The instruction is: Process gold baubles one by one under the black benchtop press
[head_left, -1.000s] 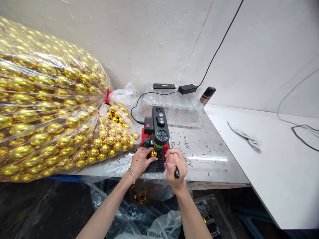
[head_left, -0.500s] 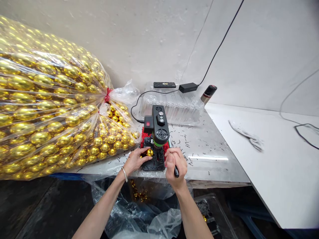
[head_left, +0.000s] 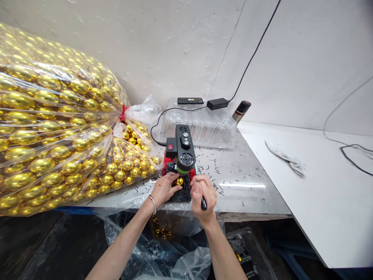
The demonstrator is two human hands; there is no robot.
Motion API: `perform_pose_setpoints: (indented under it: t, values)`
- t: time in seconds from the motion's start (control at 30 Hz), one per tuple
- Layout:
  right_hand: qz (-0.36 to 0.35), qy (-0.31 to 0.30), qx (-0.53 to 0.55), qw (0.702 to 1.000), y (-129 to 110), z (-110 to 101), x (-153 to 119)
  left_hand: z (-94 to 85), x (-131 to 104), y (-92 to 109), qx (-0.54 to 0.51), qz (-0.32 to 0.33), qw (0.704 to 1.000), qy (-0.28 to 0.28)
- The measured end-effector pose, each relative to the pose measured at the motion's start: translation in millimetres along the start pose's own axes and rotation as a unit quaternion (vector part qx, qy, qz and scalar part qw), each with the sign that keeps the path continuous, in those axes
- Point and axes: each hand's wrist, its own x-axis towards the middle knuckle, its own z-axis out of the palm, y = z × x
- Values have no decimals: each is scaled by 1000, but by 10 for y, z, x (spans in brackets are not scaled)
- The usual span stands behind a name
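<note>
A small black machine (head_left: 185,146) with round vents and a red switch stands on the metal table. Under its head, my left hand (head_left: 164,189) pinches a shiny gold ball (head_left: 179,181) between thumb and fingers, over a black base plate (head_left: 182,195). My right hand (head_left: 204,195) is wrapped round a black-tipped lever handle (head_left: 203,203) at the machine's right side. Red material (head_left: 168,158) shows around the base, partly hidden by the machine and my hands.
A huge clear bag of gold balls (head_left: 58,128) fills the left. Behind the machine lie clear plastic trays (head_left: 204,130), a power adapter (head_left: 217,103) and a spray can (head_left: 241,112). Black scraps dot the metal table (head_left: 241,175). A glove (head_left: 287,158) lies at right.
My left hand has moved a little to the right, bringing the gold ball under the machine's head. My right hand keeps its hold on the lever handle. The view has shifted slightly.
</note>
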Motion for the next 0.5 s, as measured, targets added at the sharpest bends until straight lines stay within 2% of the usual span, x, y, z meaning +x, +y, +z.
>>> perform_pose_setpoints:
  t: [0.23,0.5]
  values:
    - [-2,1,-1,1000,19,-4,-34,19,-7,-35,-47,-9,999,4]
    - [-9,3,-19,1000,146,49,-215,13,4,-57,-44,-2,999,-4]
